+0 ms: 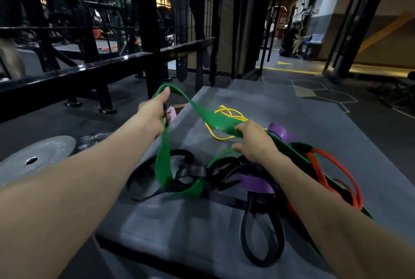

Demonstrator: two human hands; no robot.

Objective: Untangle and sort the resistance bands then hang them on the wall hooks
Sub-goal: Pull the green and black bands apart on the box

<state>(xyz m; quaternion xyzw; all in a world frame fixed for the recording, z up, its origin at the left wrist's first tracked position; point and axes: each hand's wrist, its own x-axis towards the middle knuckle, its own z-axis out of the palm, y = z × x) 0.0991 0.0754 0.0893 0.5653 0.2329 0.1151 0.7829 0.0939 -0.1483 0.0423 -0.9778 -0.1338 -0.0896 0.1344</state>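
A wide green band (pixel 165 157) is lifted off a grey padded platform (pixel 303 121). My left hand (pixel 153 111) grips its raised loop at the upper left. My right hand (pixel 252 141) holds another stretch of the same green band above the pile. Under it lies a tangle of black bands (pixel 260 240), a purple band (pixel 256 183) and a red band (pixel 332 175). A thin yellow band (pixel 226 117) lies apart, farther back on the platform. No wall hooks are in sight.
A black steel rack and rail (pixel 107 65) runs along the left. Grey weight plates (pixel 36 157) lie on the dark floor at the left. Black straps hang on a mesh panel (pixel 222 20) behind the platform. A person sits far down the corridor (pixel 289 40).
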